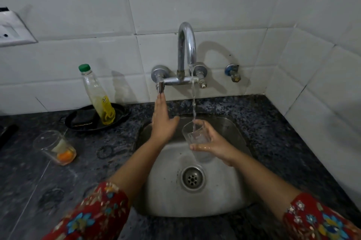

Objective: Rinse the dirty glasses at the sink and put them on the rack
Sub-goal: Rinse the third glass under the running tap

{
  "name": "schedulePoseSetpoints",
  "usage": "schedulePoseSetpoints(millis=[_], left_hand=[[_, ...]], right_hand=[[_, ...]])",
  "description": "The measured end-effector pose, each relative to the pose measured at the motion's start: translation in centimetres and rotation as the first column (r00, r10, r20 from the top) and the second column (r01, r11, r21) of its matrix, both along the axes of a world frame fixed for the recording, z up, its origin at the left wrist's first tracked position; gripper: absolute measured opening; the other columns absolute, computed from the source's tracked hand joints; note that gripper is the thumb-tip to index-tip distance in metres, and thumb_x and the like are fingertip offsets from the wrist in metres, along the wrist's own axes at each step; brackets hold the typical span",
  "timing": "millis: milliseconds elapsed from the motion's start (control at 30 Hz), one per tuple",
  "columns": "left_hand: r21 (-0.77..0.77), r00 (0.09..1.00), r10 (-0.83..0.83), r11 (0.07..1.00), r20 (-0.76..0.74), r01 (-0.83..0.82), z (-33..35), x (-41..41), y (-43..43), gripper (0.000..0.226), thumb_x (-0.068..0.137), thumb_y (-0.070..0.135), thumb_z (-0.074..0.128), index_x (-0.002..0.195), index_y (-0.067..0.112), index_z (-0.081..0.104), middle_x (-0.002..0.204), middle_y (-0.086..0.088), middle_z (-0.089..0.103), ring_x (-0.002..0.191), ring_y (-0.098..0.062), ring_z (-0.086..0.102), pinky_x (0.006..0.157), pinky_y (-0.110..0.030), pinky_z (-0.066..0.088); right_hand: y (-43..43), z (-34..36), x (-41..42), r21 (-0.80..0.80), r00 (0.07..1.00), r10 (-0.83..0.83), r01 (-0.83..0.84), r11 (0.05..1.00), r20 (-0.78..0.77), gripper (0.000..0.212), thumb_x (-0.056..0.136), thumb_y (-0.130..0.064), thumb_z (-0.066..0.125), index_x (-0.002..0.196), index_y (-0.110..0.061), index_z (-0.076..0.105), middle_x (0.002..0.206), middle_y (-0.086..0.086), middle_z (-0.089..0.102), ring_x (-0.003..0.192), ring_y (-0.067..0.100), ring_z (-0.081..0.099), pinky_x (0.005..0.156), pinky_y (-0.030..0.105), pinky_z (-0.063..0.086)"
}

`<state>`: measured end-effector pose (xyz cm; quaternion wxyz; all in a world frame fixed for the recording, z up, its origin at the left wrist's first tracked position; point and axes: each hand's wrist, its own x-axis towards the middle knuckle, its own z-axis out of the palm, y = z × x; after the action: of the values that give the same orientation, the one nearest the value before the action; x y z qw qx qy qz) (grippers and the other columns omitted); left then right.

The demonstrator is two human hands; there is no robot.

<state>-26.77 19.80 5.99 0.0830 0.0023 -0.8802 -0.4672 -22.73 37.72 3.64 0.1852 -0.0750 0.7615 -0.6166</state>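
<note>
My right hand [212, 143] grips a clear glass [195, 135] over the steel sink [230, 134], tilted with its mouth up and to the left. Water runs from the chrome tap [186, 44] straight into the glass. My left hand [163, 120] is flat with straight fingers, its fingertips just below the tap's left lever [161, 87]. A second glass [55, 147] with orange residue at its bottom stands on the dark counter [58, 181] to the left of the sink. No rack is in view.
A clear bottle with a green cap and yellow liquid [97, 95] stands in a black dish [78, 126] with a dark sponge [84, 117] behind the dirty glass. A small wall valve [233, 72] sits right of the tap. White tiled walls close the back and right.
</note>
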Motion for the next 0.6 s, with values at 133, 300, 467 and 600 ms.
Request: schedulePoseSetpoints(millis=[133, 300, 467, 600], left_hand=[[0.221, 0.97, -0.036, 0.975, 0.241, -0.019, -3.5, 5.0, 0.2, 0.054, 0.091, 0.009, 0.055, 0.142, 0.013, 0.04, 0.147, -0.004, 0.043, 0.13, -0.018, 0.044, 0.106, -0.027, 0.035], [0.236, 0.92, 0.011, 0.965, 0.392, -0.112, -5.8, 7.8, 0.4, 0.034, 0.091, 0.01, 0.054, 0.124, 0.012, 0.059, 0.126, -0.005, 0.06, 0.106, -0.015, 0.056, 0.091, -0.027, 0.044], [0.241, 0.909, 0.014, 0.962, 0.417, -0.125, -6.3, 9.3, 0.6, 0.028, 0.092, 0.01, 0.053, 0.118, 0.013, 0.062, 0.12, -0.001, 0.062, 0.102, -0.012, 0.055, 0.085, -0.025, 0.042], [0.102, 0.919, 0.037, 0.991, 0.394, -0.083, -7.1, 10.2, 0.6, 0.028, 0.092, 0.017, 0.052, 0.118, 0.018, 0.062, 0.124, 0.001, 0.062, 0.098, -0.013, 0.06, 0.089, -0.034, 0.05]], right_hand=[[0.8, 0.6, 0.1, 0.446, 0.99, 0.14, -0.139, 0.884, 0.033, 0.071, 0.063, -0.019, 0.084, 0.115, -0.026, 0.036, 0.122, -0.002, 0.051, 0.116, 0.019, 0.052, 0.094, 0.037, 0.049], [0.7, 2.8, 0.7, 0.884, 0.923, 0.384, -0.212, 0.417, 0.041, 0.07, 0.06, -0.032, 0.084, 0.116, -0.03, 0.041, 0.119, 0.003, 0.053, 0.099, 0.023, 0.056, 0.07, 0.034, 0.047], [0.2, 5.1, 1.1, 0.988, 0.85, 0.519, -0.14, 0.062, 0.087, 0.08, 0.063, -0.036, 0.082, 0.132, -0.034, 0.041, 0.13, -0.001, 0.043, 0.117, 0.027, 0.05, 0.085, 0.043, 0.041], [-0.6, 6.9, 1.8, 0.995, 0.798, 0.597, -0.031, -0.091, 0.08, 0.079, 0.066, -0.037, 0.081, 0.133, -0.027, 0.041, 0.128, 0.001, 0.046, 0.115, 0.03, 0.052, 0.085, 0.048, 0.045]])
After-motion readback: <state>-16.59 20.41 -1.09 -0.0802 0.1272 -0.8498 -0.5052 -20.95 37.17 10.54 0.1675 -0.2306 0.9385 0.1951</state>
